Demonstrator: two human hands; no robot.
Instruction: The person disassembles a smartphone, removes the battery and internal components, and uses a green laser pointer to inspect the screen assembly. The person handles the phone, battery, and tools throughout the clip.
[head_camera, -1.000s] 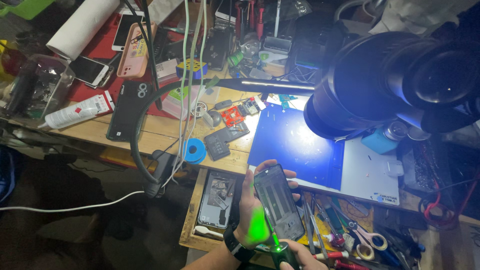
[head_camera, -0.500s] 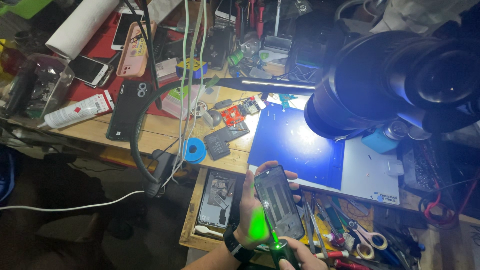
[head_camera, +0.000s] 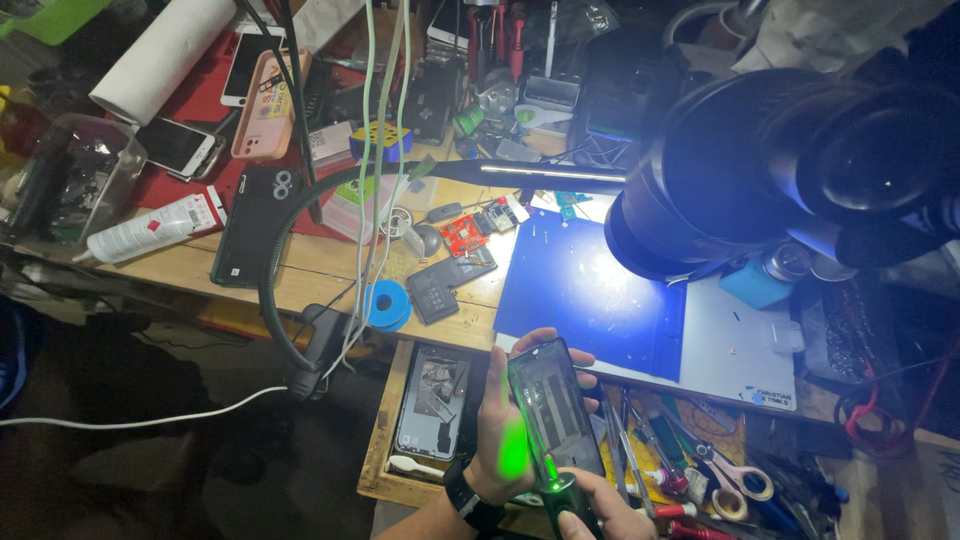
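Left hand (head_camera: 505, 415) grips a dark phone (head_camera: 555, 410); right hand (head_camera: 600, 510), half cropped, clasps a green-lit tool (head_camera: 565, 497).

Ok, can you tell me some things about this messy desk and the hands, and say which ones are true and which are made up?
1. The left hand holds a phone. True.
2. The right hand is empty. False: it holds a small tool with a green light at the phone's bottom end.
3. A blue mat lies on the desk under a lit lamp bar. True.
4. The blue roll of tape sits on the blue mat. False: it lies on the bare wood, left of the mat.
5. Scissors with pink handles lie in the open drawer. True.
6. The white paper roll lies in the drawer. False: it lies at the far left of the desk.
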